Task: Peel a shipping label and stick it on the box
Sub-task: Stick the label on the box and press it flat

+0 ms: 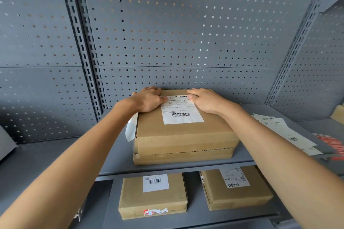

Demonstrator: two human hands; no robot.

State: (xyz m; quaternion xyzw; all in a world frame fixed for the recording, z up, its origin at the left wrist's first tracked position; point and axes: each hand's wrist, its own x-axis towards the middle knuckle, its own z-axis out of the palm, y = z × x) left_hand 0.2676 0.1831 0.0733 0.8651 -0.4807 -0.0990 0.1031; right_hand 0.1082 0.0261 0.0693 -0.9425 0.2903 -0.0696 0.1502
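**Two hands press a label onto the box**

A brown box [184, 135] sits on a grey shelf [115, 156]. It rests on top of a flatter box [182, 158]. A white shipping label [181, 110] lies flat on top of the box, toward the back.

The left hand [149, 100] lies palm down on the back left corner of the box. Its fingers are spread out flat, and its thumb touches the left edge of the label. A shiny backing sheet [131, 129] hangs down beside the box under this hand; how it is held is hidden.

The right hand [204, 100] rests on the back right part of the box. Its fingers are curled in loosely, and they press on the top right corner of the label.

More label sheets [284, 132] lie on the shelf, to the right of the box.
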